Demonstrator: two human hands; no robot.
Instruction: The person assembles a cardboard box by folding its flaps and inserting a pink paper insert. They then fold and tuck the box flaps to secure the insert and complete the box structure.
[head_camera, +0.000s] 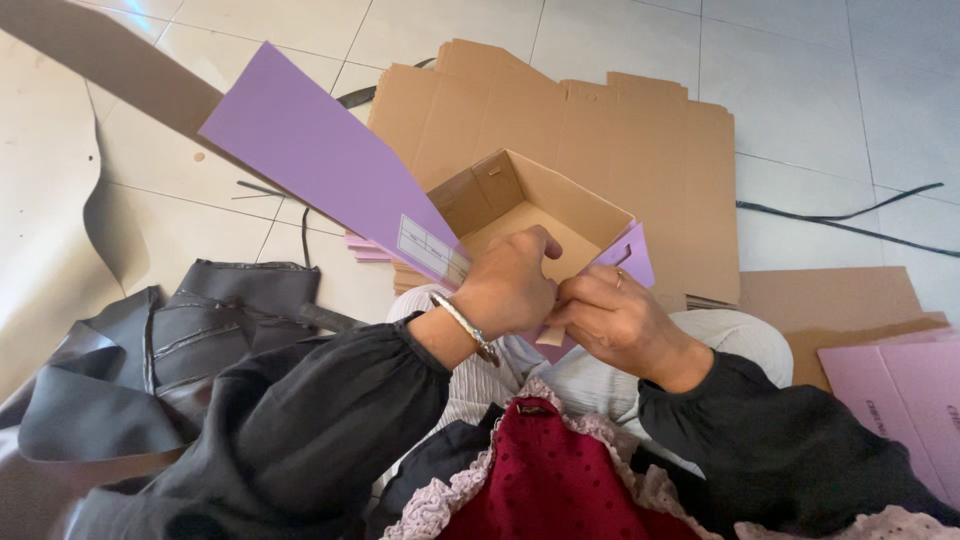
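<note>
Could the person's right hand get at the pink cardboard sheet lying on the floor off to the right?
Probably yes. The right hand is busy pinching the purple box with the left hand, but bare floor and flat cardboard lie between it and the pink sheet.

Box-packing workshop, tiled floor (800, 90), flattened cartons (620, 140)

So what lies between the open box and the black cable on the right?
In the head view, flattened brown cartons lie between the open box and the cable, then bare tile.
</note>
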